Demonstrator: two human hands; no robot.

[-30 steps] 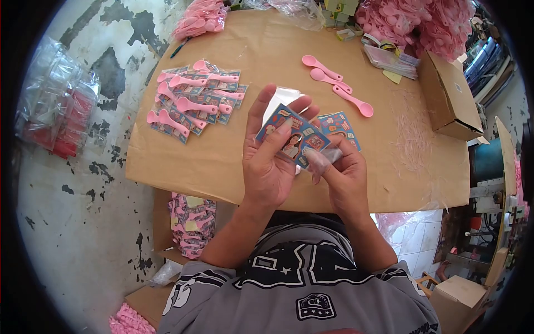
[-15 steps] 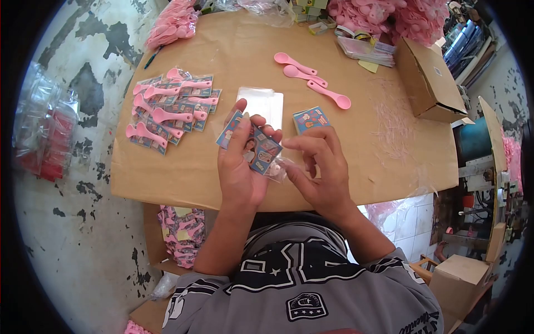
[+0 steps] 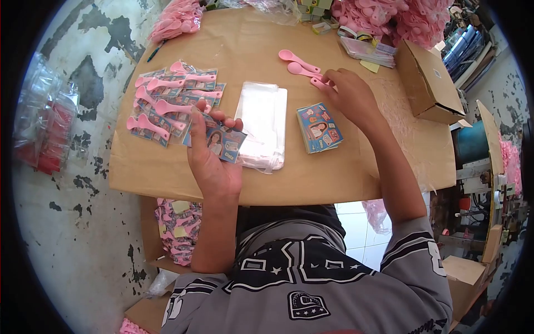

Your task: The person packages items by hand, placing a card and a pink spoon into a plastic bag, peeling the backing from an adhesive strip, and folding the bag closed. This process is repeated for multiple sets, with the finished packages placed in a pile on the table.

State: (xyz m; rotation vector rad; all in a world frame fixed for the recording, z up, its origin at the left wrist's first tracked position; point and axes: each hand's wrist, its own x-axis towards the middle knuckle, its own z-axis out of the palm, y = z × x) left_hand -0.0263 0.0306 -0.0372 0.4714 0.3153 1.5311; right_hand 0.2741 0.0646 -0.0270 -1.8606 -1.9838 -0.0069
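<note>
My left hand (image 3: pixel 214 167) is closed around a blue printed card (image 3: pixel 225 145) that looks to be in a clear plastic bag, just right of the finished-looking pile. At the right, my right hand (image 3: pixel 356 97) has its fingers closed over a pink spoon (image 3: pixel 318 83); its handle end shows and the rest is hidden under the hand. Beside it lie two more pink spoons, one upper (image 3: pixel 297 59) and one lower (image 3: pixel 302 70). A stack of clear plastic bags (image 3: pixel 264 119) lies between my hands. Right of the bags sits a stack of blue cards (image 3: pixel 321 128).
Bagged cards with pink spoons (image 3: pixel 167 100) are heaped on the table's left. Bags of pink spoons (image 3: pixel 175 19) stand at the back, with a pen (image 3: pixel 156 51) nearby. A cardboard box (image 3: pixel 428 80) and tape rolls (image 3: pixel 356 33) are at the back right.
My left hand has moved left with the bagged card. My right hand has left it and reached up and right to the pink spoons. The bag stack and card stack are now uncovered.
</note>
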